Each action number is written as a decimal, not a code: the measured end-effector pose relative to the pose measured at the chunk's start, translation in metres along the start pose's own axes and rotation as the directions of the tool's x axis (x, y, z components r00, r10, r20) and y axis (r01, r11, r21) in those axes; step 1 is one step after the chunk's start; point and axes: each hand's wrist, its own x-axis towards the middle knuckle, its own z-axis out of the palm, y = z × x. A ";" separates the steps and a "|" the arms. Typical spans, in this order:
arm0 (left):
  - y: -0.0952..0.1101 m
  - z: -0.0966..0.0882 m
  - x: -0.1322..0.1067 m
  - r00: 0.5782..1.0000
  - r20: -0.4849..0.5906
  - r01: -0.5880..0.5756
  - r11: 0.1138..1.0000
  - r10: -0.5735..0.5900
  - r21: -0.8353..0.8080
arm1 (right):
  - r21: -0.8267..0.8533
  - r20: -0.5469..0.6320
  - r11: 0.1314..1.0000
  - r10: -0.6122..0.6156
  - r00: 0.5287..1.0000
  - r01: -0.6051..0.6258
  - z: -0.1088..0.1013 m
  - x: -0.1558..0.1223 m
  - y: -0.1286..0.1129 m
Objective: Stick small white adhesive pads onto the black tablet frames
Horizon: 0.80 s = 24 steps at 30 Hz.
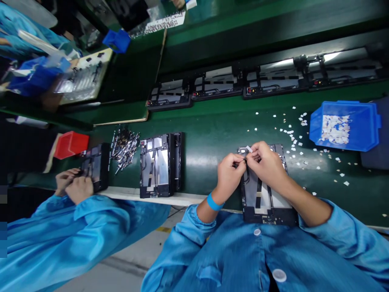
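Observation:
An opened tablet-like device (251, 196) with silver panels, dark strips and a black frame lies in front of my body. Over its upper part, my left hand (228, 173) and my right hand (268, 165) meet with fingertips pinched together. A tiny dark part (244, 158) shows between the fingertips; its kind is too small to tell. At my right fingertips a small white piece (249, 149) sticks out, seemingly pinched there. My left fingers are closed, and what they grip is mostly hidden.
Small white pieces (292, 140) lie scattered right of the device, near a blue bin (364, 125) of similar pieces. More opened devices (217, 83) line the back; two stand left (155, 166). Farther left are metallic strips (124, 150), a red bin (72, 144) and a co-worker's hands (79, 190).

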 end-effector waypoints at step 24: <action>-0.006 0.000 0.006 0.980 0.076 0.193 0.966 -0.182 -0.172 | -0.071 0.007 0.985 -0.159 0.987 0.159 -0.006 -0.008 0.013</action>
